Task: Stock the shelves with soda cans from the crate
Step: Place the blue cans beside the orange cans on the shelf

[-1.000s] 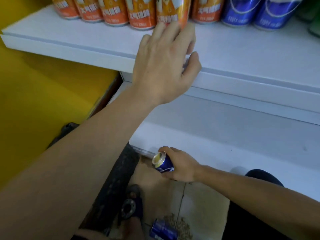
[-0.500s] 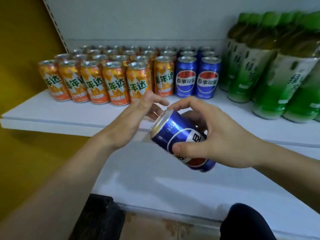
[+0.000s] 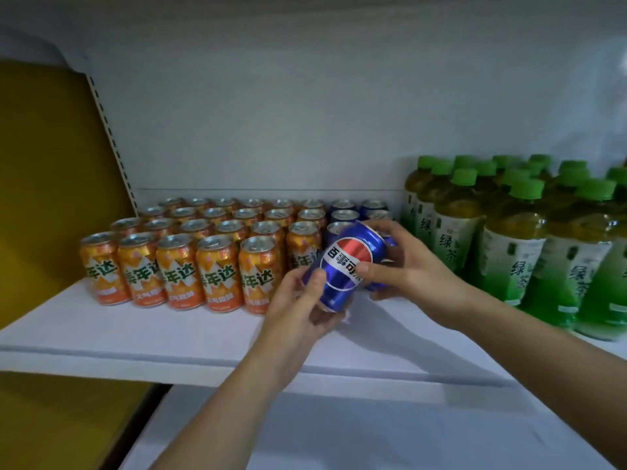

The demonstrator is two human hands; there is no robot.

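Blue, glossy aluminium: the can hangs tilted just above the white shelf. The left hand cups its lower end, thumb on the label, and the right hand curls round the upper end. I'd guess it's being righted for the row of blue cans, between orange cans and smooth green bottles.

Shop, stocked shelf, soda cans (in rows), bottles

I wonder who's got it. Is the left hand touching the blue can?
Touching. The head view shows the left hand cupping the lower end of the blue can, its thumb pressed flat on the can's side.
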